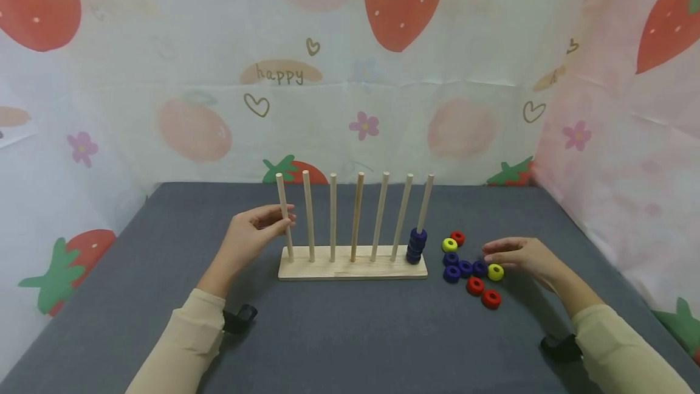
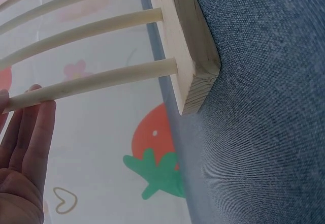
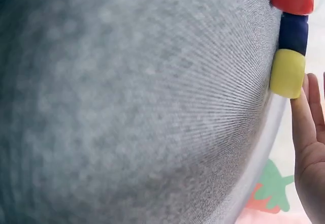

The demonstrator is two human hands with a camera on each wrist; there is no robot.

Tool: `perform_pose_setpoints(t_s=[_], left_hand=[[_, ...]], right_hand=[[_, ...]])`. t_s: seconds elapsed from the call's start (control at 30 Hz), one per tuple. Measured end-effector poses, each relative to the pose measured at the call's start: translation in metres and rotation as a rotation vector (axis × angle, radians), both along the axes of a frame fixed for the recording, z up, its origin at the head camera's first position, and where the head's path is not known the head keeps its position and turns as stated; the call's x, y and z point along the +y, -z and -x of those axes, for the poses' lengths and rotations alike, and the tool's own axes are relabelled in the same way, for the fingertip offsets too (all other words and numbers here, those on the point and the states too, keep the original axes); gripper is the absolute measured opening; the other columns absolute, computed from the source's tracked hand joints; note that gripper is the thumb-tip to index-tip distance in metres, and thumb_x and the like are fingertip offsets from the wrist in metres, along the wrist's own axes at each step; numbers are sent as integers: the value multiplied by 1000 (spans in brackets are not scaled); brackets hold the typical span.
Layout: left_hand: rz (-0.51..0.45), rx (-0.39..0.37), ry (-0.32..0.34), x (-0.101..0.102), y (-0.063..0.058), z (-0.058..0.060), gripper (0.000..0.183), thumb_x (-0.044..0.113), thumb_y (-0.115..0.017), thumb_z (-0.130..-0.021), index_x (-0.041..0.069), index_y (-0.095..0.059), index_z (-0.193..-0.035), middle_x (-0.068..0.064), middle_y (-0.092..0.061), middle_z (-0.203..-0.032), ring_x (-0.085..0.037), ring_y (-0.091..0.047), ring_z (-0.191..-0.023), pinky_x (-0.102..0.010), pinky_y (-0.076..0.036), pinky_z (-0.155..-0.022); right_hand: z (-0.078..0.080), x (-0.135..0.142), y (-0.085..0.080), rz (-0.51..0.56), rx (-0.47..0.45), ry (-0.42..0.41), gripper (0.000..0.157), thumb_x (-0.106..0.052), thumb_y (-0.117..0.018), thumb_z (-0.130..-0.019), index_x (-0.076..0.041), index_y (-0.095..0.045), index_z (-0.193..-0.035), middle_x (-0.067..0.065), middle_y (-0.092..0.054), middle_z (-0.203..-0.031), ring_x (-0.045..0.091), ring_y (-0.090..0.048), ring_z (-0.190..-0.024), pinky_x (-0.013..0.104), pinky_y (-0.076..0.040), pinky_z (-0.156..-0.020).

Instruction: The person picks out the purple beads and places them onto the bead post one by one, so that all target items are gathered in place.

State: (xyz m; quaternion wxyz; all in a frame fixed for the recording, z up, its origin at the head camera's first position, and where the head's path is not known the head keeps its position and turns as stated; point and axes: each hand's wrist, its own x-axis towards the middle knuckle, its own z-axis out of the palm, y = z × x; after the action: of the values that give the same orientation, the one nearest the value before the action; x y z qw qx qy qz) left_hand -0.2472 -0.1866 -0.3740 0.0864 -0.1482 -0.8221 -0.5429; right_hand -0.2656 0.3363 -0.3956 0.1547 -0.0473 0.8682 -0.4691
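A wooden stand has a pale base [image 1: 350, 270] and several upright pegs in a row. My left hand [image 1: 245, 237] holds the leftmost peg [image 1: 281, 190] between thumb and fingertips; the left wrist view shows these fingers [image 2: 38, 132] against the peg [image 2: 101, 81]. Several dark blue beads [image 1: 414, 250] are stacked on the rightmost peg [image 1: 425, 202]. My right hand [image 1: 529, 259] is over the right side of the loose beads, fingers extended and holding nothing. Nearest to it are a yellow bead [image 1: 490, 273] and a blue bead [image 1: 479, 273].
Right of the stand lie more loose beads: red beads [image 1: 475, 292] at front and back, another yellow bead [image 1: 449, 250], and several blue beads [image 1: 451, 279]. Everything is on a grey cloth-covered table [image 1: 350, 339]. A strawberry-print curtain [image 1: 339, 29] stands behind and at both sides.
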Motion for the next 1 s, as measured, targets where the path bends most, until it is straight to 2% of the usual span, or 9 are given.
perform_pose_setpoints(t_s=[0.1,0.2,0.4,0.57,0.77,1.0], left_hand=[[3,3,-5,0,0,0,36,18,-67,-96,4,-66,-129,-20,-72,-117,-15,-73,-101,-29,-61,-88],[-1,-2,-4,-1,0,-1,36,18,-67,-96,5,-66,-129,-20,-72,-117,-8,-72,-99,-29,-61,-88],[-7,-11,-7,-1,0,-1,36,19,-67,-96,5,-66,-129,-20,-72,-118,-4,-71,-98,-27,-61,-88],[-13,-11,-3,-1,1,0,36,18,-67,-96,4,-66,-129,-21,-72,-118,-8,-72,-99,-32,-62,-88],[-24,-8,14,0,0,0,36,18,-67,-96,3,-65,-130,-23,-70,-118,-10,-73,-100,-23,-61,-85],[-32,-6,14,0,1,1,36,17,-67,-96,3,-65,-129,-22,-71,-118,-15,-73,-101,-22,-61,-85]], right_hand=[[-1,-2,1,-15,-9,-9,58,-33,-74,-91,3,-59,-135,15,-64,-134,-3,-63,-101,30,-59,-94],[-1,-3,2,-34,-13,-22,58,-32,-75,-89,2,-60,-133,16,-64,-134,-1,-63,-101,32,-59,-93],[-1,-7,4,-73,-21,-35,54,-30,-78,-87,2,-64,-129,14,-68,-129,3,-64,-97,25,-58,-84],[-2,-11,5,-100,-15,-43,53,-29,-79,-86,1,-66,-127,14,-69,-125,4,-64,-94,23,-58,-81],[-3,-13,5,-139,8,-48,50,-29,-80,-85,1,-68,-123,12,-71,-121,4,-63,-94,25,-58,-81],[-2,-14,3,-197,33,-47,44,-31,-80,-85,-3,-72,-118,10,-73,-116,7,-62,-95,26,-55,-81]])
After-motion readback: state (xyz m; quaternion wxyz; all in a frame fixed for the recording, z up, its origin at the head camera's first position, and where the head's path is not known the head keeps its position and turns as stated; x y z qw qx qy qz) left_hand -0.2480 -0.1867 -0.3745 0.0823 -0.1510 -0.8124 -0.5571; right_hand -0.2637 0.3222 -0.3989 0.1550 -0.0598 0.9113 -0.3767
